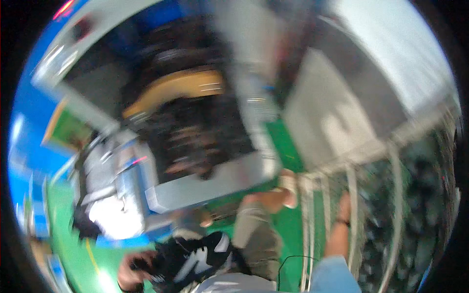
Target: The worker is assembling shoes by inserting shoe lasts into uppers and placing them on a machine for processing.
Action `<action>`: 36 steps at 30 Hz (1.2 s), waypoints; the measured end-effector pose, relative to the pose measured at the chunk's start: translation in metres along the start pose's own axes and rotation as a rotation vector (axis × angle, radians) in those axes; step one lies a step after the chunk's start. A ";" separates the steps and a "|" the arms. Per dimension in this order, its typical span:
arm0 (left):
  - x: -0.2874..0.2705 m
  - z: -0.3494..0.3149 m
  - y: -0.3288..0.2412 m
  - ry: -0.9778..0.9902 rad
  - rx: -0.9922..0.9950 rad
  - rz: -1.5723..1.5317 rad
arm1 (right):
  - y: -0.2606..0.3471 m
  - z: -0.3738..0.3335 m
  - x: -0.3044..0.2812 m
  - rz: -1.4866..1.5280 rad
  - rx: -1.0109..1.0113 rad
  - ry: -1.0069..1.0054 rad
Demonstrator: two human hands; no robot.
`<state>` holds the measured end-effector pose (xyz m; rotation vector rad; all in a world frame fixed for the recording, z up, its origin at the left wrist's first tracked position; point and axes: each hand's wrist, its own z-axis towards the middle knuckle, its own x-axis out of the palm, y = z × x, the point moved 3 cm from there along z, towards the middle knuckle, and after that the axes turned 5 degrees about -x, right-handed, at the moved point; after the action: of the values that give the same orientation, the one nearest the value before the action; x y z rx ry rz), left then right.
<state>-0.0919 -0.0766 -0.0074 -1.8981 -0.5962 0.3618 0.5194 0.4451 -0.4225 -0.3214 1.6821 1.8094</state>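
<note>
The whole picture is smeared by motion. At the lower left, my left hand (130,274) is curled round a small black object (142,264), whose kind I cannot make out. Right beside it, a black cloth or bag with white markings (202,261) hangs in front of my body. My right hand (345,207) reaches out on the right, at the pale bars of a cage cart (352,219). Whether its fingers grip a bar is too blurred to tell. Many dark pieces (420,195) lie behind the bars.
Ahead stands a grey machine (210,180) with a dark open bay and a yellow curved part (181,88) inside. A pale panel (327,102) rises right of it. A cluttered blue-and-white stand (117,210) is at the left. The floor (288,146) is green.
</note>
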 end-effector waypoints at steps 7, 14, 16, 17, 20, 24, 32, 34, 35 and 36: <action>-0.161 -0.046 -0.054 -0.592 0.344 0.248 | 0.040 0.023 -0.050 -0.745 -0.108 0.476; -0.344 -0.006 0.009 -0.893 -0.366 1.307 | 0.322 -0.183 0.026 -0.458 -0.310 0.837; -0.330 0.007 -0.002 -0.847 -0.350 1.255 | 0.379 -0.205 0.028 -0.544 -0.317 1.037; -0.333 0.005 0.005 -0.883 -0.277 1.242 | 0.379 -0.213 0.038 -0.372 -0.421 1.005; -0.344 -0.031 0.043 -0.893 -0.117 1.231 | 0.401 -0.257 0.067 -0.001 -0.483 1.127; -0.272 -0.131 0.056 -0.965 -0.139 1.069 | 0.398 -0.292 0.096 0.044 -0.418 1.210; -0.100 -0.533 0.158 -1.444 -0.779 1.013 | 0.413 -0.340 0.143 -0.019 -1.000 1.545; -0.076 -0.624 0.186 -1.614 -0.952 0.971 | 0.422 -0.350 0.160 -0.026 -1.077 1.541; -0.065 -0.662 0.191 -1.760 -1.056 0.907 | 0.428 -0.353 0.165 -0.055 -1.112 1.548; -0.026 -0.739 0.212 -1.977 -1.056 1.067 | 0.430 -0.370 0.164 -0.082 -1.142 1.613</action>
<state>0.3111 -0.7248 0.0852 -1.9798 -0.9439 3.2981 0.0486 0.1465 -0.2286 -2.7900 0.9129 2.3194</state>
